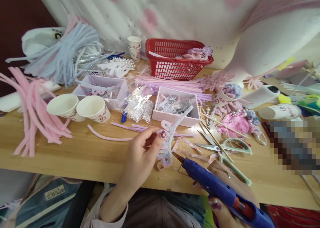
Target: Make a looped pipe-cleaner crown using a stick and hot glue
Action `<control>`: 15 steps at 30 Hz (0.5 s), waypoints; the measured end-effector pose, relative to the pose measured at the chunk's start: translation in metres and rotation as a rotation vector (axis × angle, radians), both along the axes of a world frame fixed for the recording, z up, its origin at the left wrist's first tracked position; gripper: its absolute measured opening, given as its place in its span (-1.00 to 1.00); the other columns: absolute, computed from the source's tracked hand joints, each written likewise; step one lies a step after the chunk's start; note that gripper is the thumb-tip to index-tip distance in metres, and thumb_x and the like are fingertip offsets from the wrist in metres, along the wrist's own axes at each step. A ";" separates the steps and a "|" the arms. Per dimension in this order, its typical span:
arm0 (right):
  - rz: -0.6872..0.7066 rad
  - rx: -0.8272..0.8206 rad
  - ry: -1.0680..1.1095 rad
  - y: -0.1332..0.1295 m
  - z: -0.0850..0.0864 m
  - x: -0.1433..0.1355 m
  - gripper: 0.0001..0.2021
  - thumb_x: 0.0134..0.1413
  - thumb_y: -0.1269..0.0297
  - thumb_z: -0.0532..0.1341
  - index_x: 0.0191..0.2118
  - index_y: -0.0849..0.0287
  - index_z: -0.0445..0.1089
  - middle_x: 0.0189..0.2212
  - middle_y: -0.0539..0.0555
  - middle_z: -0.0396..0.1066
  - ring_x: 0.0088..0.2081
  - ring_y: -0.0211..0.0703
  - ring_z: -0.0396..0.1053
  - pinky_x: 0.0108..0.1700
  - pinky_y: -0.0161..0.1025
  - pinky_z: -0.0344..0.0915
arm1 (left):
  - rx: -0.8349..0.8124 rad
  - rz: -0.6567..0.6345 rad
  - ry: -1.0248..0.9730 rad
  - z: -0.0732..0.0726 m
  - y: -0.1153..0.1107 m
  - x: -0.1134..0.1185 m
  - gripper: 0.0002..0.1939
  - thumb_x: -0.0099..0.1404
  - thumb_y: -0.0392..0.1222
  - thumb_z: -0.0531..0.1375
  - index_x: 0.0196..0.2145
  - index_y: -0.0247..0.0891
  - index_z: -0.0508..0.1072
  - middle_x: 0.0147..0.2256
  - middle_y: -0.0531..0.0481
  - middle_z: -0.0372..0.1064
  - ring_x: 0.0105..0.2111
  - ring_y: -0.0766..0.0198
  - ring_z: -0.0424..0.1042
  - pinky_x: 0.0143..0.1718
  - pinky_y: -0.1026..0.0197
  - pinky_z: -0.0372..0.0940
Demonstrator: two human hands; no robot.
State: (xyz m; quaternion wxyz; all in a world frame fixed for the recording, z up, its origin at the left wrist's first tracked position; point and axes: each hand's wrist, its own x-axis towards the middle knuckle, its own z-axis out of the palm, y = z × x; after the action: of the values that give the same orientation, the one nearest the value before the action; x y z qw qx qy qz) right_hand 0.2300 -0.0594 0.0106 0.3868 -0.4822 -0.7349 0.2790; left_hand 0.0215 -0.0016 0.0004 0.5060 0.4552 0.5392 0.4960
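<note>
Between the thumb and fingers of my left hand (141, 154) is a pale pipe-cleaner piece (169, 144), bent into loops with one long straight end pointing up and right. My right hand (232, 188) is wrapped round a blue hot glue gun (212, 181). The gun's metal nozzle points left, close to the lower loops of the piece; whether it touches them I cannot tell. Just beyond the gun lie open scissors (225, 151) with pale green handles and a printed measuring tape (191, 148).
White boxes (175, 119) of craft bits, paper cups (93, 109), pearl bags (140, 104) and a red basket (172, 68) stand behind my hands. Pink pipe cleaners (37, 114) and a blue-grey bundle (65, 51) lie left. Wooden sticks (216, 141) cross the scissors. A white mannequin form (265, 44) rises back right.
</note>
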 end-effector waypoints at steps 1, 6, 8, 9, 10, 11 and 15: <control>0.006 -0.004 0.007 0.001 0.001 0.000 -0.67 0.27 -0.07 0.17 -0.10 0.01 0.54 -0.28 0.09 0.52 -0.28 0.00 0.50 -0.26 -0.17 0.35 | -0.017 -0.057 0.000 0.000 0.003 -0.003 -0.75 0.34 -0.02 0.24 -0.24 -0.23 0.61 -0.44 0.04 0.49 -0.45 0.30 0.43 -0.46 0.34 0.29; 0.051 -0.022 -0.013 0.003 0.002 0.004 -0.58 0.27 -0.15 0.13 -0.14 0.05 0.56 -0.26 0.13 0.50 -0.23 0.09 0.50 -0.13 -0.08 0.39 | -0.050 -0.267 -0.010 0.001 0.013 -0.011 -0.75 0.35 -0.07 0.21 -0.22 -0.25 0.65 -0.35 0.02 0.57 -0.39 0.30 0.44 -0.47 0.36 0.24; 0.060 -0.004 -0.036 0.003 0.003 0.006 -0.55 0.27 -0.18 0.10 -0.14 0.04 0.56 -0.30 0.13 0.48 -0.23 0.12 0.49 -0.07 -0.03 0.38 | -0.056 -0.293 -0.002 0.001 0.015 -0.011 -0.75 0.35 -0.12 0.21 -0.19 -0.25 0.66 -0.31 0.01 0.59 -0.37 0.30 0.44 -0.46 0.35 0.24; 0.061 0.004 -0.040 0.003 0.003 0.006 -0.55 0.27 -0.19 0.09 -0.14 0.03 0.56 -0.34 0.12 0.46 -0.26 0.11 0.48 -0.05 -0.01 0.37 | -0.060 -0.298 0.000 0.001 0.015 -0.011 -0.75 0.34 -0.14 0.21 -0.16 -0.25 0.66 -0.29 0.01 0.60 -0.36 0.29 0.45 -0.43 0.35 0.25; 0.069 0.008 -0.043 0.002 0.003 0.006 -0.55 0.28 -0.19 0.09 -0.15 0.03 0.55 -0.39 0.10 0.44 -0.31 0.08 0.46 -0.06 -0.01 0.37 | -0.062 -0.303 0.004 0.001 0.014 -0.011 -0.74 0.34 -0.15 0.21 -0.14 -0.25 0.66 -0.29 0.01 0.60 -0.35 0.29 0.45 -0.41 0.34 0.26; 0.078 0.009 -0.047 0.002 0.003 0.006 -0.56 0.28 -0.18 0.09 -0.17 0.03 0.55 -0.44 0.08 0.41 -0.36 0.06 0.44 -0.07 -0.01 0.37 | -0.061 -0.311 0.011 0.002 0.014 -0.011 -0.74 0.34 -0.16 0.20 -0.14 -0.25 0.67 -0.30 0.01 0.60 -0.35 0.29 0.45 -0.39 0.34 0.26; 0.076 -0.012 -0.046 0.001 0.003 0.005 -0.57 0.27 -0.18 0.11 -0.34 0.05 0.50 -0.53 0.04 0.33 -0.42 0.00 0.39 -0.13 -0.05 0.36 | -0.046 -0.348 0.048 0.004 0.012 -0.012 -0.73 0.35 -0.14 0.20 -0.13 -0.24 0.67 -0.39 0.05 0.54 -0.48 0.37 0.30 -0.54 0.36 0.13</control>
State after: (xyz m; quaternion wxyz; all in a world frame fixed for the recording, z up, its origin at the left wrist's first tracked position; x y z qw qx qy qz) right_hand 0.2349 -0.0581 0.0134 0.3561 -0.4624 -0.7596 0.2869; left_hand 0.0100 0.0105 0.0046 0.5814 0.5416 0.4753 0.3778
